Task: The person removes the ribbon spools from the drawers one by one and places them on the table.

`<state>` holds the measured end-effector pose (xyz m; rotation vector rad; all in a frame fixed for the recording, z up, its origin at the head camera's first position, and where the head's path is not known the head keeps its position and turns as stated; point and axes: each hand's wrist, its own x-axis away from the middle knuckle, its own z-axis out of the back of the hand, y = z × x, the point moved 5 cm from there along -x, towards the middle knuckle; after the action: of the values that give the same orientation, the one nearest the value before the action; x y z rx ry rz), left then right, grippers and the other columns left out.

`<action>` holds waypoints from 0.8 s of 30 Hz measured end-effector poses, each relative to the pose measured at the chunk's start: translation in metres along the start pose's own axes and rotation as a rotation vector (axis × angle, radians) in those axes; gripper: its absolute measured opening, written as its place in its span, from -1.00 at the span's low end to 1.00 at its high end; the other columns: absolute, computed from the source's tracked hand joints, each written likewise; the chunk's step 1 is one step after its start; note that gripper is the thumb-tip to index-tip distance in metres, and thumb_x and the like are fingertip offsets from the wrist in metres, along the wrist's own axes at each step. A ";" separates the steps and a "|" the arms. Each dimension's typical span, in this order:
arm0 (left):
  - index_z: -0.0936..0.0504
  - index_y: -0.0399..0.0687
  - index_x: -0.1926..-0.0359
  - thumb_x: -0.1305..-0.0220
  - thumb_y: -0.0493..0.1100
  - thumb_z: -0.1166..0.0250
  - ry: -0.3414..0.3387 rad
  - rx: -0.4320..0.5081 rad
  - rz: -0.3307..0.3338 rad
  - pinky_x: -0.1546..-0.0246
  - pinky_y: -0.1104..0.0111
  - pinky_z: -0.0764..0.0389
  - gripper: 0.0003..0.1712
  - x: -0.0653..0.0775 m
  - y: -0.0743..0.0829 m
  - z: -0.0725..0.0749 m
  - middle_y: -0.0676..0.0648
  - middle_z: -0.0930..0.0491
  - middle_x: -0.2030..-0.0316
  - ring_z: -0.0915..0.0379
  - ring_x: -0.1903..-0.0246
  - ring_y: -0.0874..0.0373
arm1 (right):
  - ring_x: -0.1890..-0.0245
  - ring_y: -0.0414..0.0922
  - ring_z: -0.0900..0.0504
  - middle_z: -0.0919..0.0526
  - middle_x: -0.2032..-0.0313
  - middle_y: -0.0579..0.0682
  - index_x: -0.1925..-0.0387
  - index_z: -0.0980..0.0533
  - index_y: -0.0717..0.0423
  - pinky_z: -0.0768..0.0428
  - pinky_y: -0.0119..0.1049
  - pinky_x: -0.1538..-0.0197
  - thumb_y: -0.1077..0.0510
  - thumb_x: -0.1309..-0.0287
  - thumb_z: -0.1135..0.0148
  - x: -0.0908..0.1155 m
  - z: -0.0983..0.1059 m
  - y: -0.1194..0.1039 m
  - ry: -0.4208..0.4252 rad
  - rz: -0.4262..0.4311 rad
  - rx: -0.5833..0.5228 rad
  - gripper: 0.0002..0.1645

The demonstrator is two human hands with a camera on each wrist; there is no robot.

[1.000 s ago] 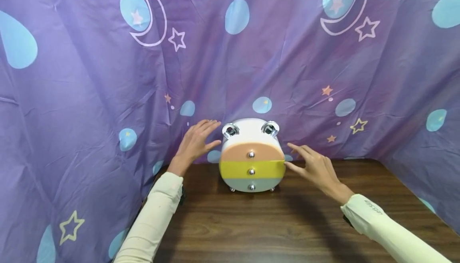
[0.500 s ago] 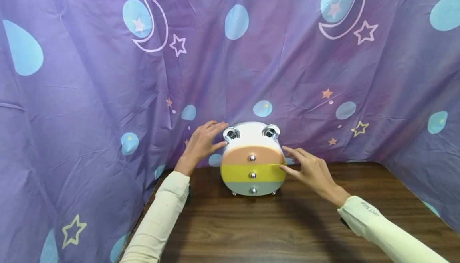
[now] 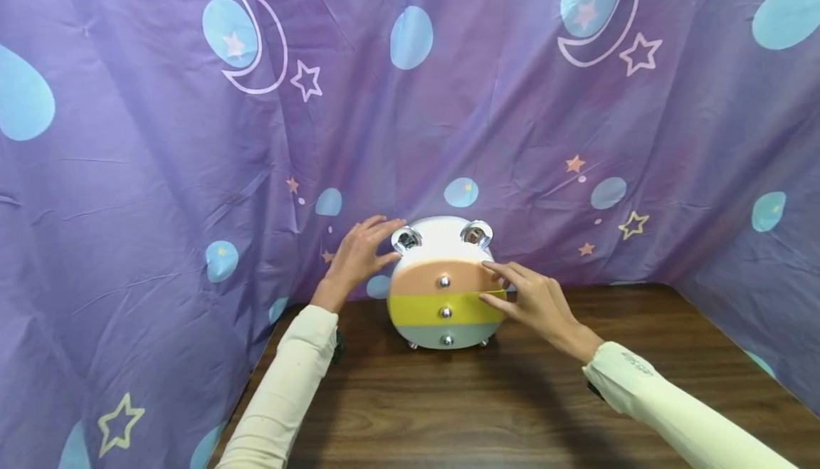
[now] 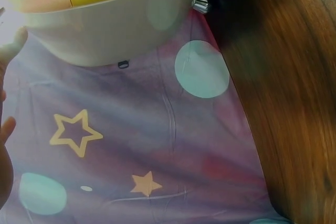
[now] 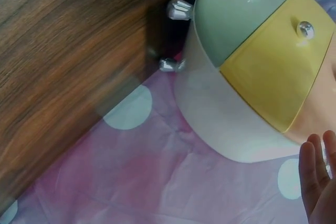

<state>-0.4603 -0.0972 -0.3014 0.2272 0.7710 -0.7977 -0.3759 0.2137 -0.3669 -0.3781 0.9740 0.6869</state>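
A small white drawer box (image 3: 442, 239) with two silver ring-shaped ears stands on the wooden table. Its front has an orange drawer (image 3: 416, 278), a yellow drawer (image 3: 416, 309) and a grey-green drawer (image 3: 416, 334), each with a round silver knob. All three look closed. My left hand (image 3: 356, 259) is at the box's upper left, fingers extended near the left ear, holding nothing; whether it touches is unclear. My right hand (image 3: 534, 304) is at the right side, thumb and fingers spread apart before the orange and yellow drawers. In the right wrist view its fingers (image 5: 310, 169) look straight.
A purple curtain (image 3: 359, 127) with moons, stars and pale blue spots hangs close behind the box and along both sides. The brown wooden table (image 3: 410, 412) extends in front of the box. Short silver feet (image 5: 180, 10) hold the box off the tabletop.
My right hand has moved left, from beside the box to in front of its right edge. The left hand has come slightly nearer the left ear. The drawers look the same.
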 end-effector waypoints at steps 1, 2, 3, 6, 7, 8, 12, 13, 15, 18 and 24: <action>-0.54 0.13 -0.41 -0.13 0.02 -0.62 0.004 0.011 0.001 -0.26 -0.01 -0.55 -0.18 0.000 0.000 0.000 -0.03 -0.62 -0.28 -0.46 -0.32 -0.05 | 0.52 -0.21 -0.65 -0.71 0.34 -0.13 -0.19 -0.67 -0.04 -0.66 -0.25 0.54 -0.12 0.06 -0.66 -0.001 -0.001 -0.001 0.001 0.000 -0.002 -0.26; -0.55 0.13 -0.41 -0.12 0.01 -0.62 0.008 0.020 0.003 -0.27 -0.02 -0.54 -0.18 0.000 -0.001 -0.001 -0.03 -0.62 -0.27 -0.46 -0.32 -0.05 | 0.52 -0.22 -0.64 -0.71 0.36 -0.14 -0.19 -0.67 -0.04 -0.66 -0.26 0.54 -0.11 0.06 -0.67 -0.002 -0.002 -0.002 0.003 0.003 -0.003 -0.27; -0.55 0.14 -0.41 -0.11 0.01 -0.63 0.011 0.030 0.008 -0.28 -0.03 -0.53 -0.18 0.000 -0.001 -0.001 -0.02 -0.62 -0.27 -0.46 -0.32 -0.05 | 0.53 -0.22 -0.64 -0.70 0.37 -0.15 -0.19 -0.67 -0.05 -0.65 -0.26 0.55 -0.12 0.05 -0.66 -0.003 -0.003 -0.003 0.003 0.003 -0.004 -0.27; -0.56 0.15 -0.40 -0.10 0.00 -0.63 0.018 0.056 0.024 -0.33 -0.08 -0.49 -0.17 0.000 -0.003 -0.002 -0.01 -0.62 -0.27 -0.46 -0.32 -0.05 | 0.55 -0.24 -0.63 -0.68 0.41 -0.18 -0.19 -0.67 -0.07 -0.63 -0.28 0.57 -0.12 0.04 -0.65 -0.006 -0.007 -0.007 0.007 0.012 -0.002 -0.29; -0.55 0.15 -0.41 -0.10 0.00 -0.63 0.019 0.062 0.026 -0.34 -0.10 -0.48 -0.17 0.001 -0.004 -0.003 -0.01 -0.62 -0.28 -0.46 -0.32 -0.05 | 0.55 -0.25 -0.63 -0.68 0.43 -0.19 -0.19 -0.67 -0.08 -0.62 -0.28 0.57 -0.11 0.04 -0.66 -0.007 -0.009 -0.008 0.010 0.015 -0.006 -0.29; -0.55 0.15 -0.41 -0.10 0.00 -0.63 0.019 0.068 0.029 -0.35 -0.12 -0.47 -0.17 0.001 -0.004 -0.003 -0.02 -0.62 -0.28 -0.46 -0.32 -0.05 | 0.55 -0.26 -0.62 -0.69 0.44 -0.20 -0.19 -0.67 -0.08 -0.62 -0.28 0.58 -0.10 0.05 -0.66 -0.008 -0.010 -0.009 0.017 0.017 -0.009 -0.29; -0.55 0.15 -0.41 -0.11 -0.01 -0.62 0.016 0.084 0.024 -0.35 -0.14 -0.46 -0.18 0.003 -0.006 -0.006 -0.03 -0.62 -0.28 -0.47 -0.32 -0.07 | 0.58 -0.31 -0.60 -0.68 0.51 -0.23 -0.18 -0.67 -0.08 -0.57 -0.29 0.62 -0.06 0.08 -0.68 -0.011 -0.017 -0.015 0.029 0.026 -0.024 -0.29; -0.55 0.16 -0.41 -0.11 0.00 -0.62 0.016 0.084 0.024 -0.35 -0.15 -0.46 -0.18 0.003 -0.007 -0.006 -0.04 -0.62 -0.27 -0.47 -0.32 -0.08 | 0.60 -0.32 -0.59 -0.68 0.53 -0.23 -0.18 -0.67 -0.08 -0.57 -0.30 0.63 -0.06 0.08 -0.68 -0.012 -0.019 -0.017 0.030 0.031 -0.023 -0.29; -0.55 0.16 -0.41 -0.12 0.00 -0.62 0.017 0.083 0.022 -0.35 -0.15 -0.46 -0.18 0.003 -0.007 -0.007 -0.04 -0.62 -0.27 -0.47 -0.31 -0.07 | 0.62 -0.33 -0.58 -0.69 0.54 -0.23 -0.18 -0.67 -0.08 -0.57 -0.32 0.64 -0.07 0.06 -0.67 -0.014 -0.023 -0.019 0.028 0.038 -0.022 -0.30; -0.55 0.17 -0.41 -0.12 0.00 -0.62 0.020 0.082 0.021 -0.36 -0.14 -0.46 -0.19 0.003 -0.008 -0.007 -0.03 -0.63 -0.27 -0.48 -0.31 -0.06 | 0.65 -0.33 -0.57 -0.72 0.53 -0.21 -0.17 -0.68 -0.10 -0.58 -0.33 0.63 -0.06 0.06 -0.67 -0.017 -0.029 -0.022 0.031 0.049 -0.024 -0.32; -0.56 0.15 -0.41 -0.11 -0.02 -0.62 0.026 0.080 0.015 -0.34 -0.15 -0.47 -0.19 0.001 -0.008 -0.008 -0.03 -0.64 -0.25 -0.50 -0.29 -0.07 | 0.69 -0.32 -0.55 -0.76 0.53 -0.20 -0.08 -0.74 -0.15 -0.55 -0.34 0.67 -0.05 0.11 -0.70 -0.020 -0.038 -0.024 0.055 0.068 -0.038 -0.39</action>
<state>-0.4700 -0.0999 -0.3075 0.3154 0.7622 -0.8133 -0.3909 0.1670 -0.3696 -0.4002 1.0307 0.7609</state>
